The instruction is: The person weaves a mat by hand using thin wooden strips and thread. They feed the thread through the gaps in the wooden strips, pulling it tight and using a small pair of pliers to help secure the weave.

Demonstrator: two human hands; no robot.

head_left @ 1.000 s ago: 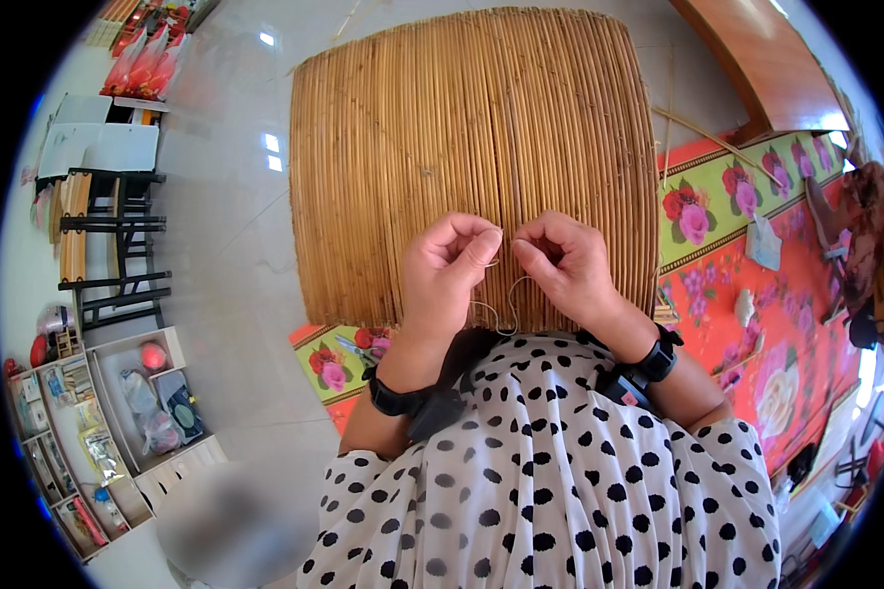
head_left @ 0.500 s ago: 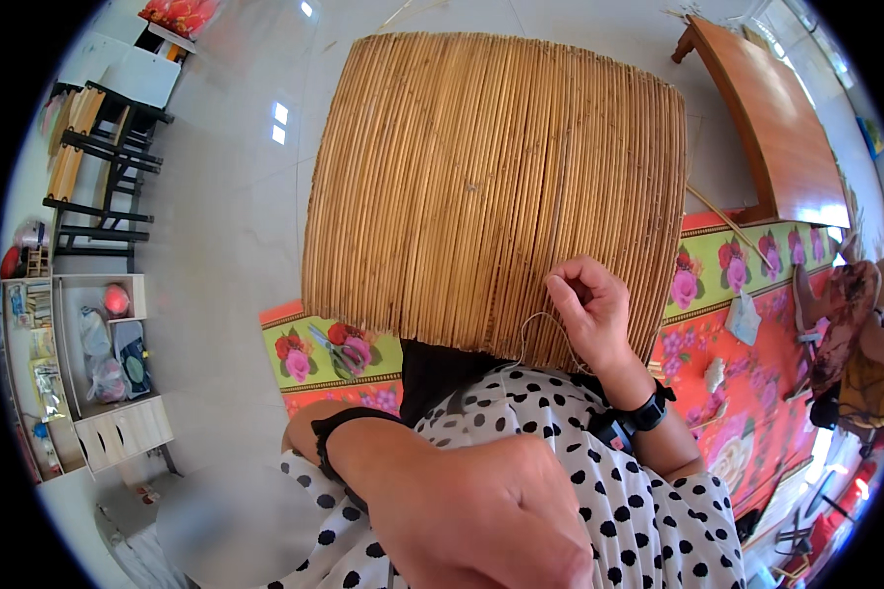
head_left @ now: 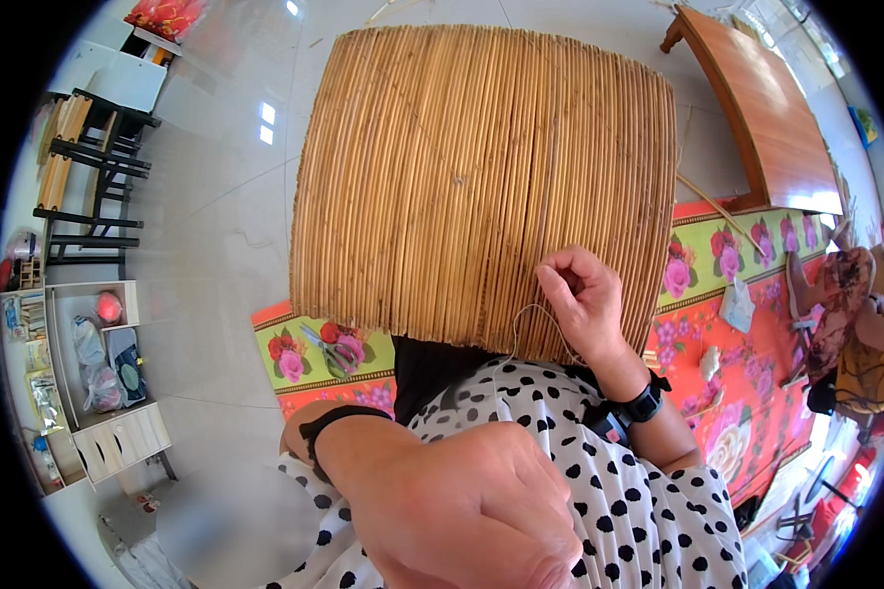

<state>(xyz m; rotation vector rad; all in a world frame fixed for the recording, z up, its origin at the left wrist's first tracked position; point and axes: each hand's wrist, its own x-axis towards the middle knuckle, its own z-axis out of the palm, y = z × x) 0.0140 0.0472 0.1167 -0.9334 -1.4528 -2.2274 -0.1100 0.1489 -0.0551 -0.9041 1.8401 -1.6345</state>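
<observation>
Beneath and beyond the right hand spreads the reed mat

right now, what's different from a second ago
The left hand has moved from beside the right hand over the reed mat back toward the body, close to the camera; whether it holds anything is hidden. The right hand stays pinched over the mat's near side, pale thread looped beside it.

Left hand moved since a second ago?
Yes: the left hand went from over the near part of the reed panel back toward the polka-dot clothing.
</observation>
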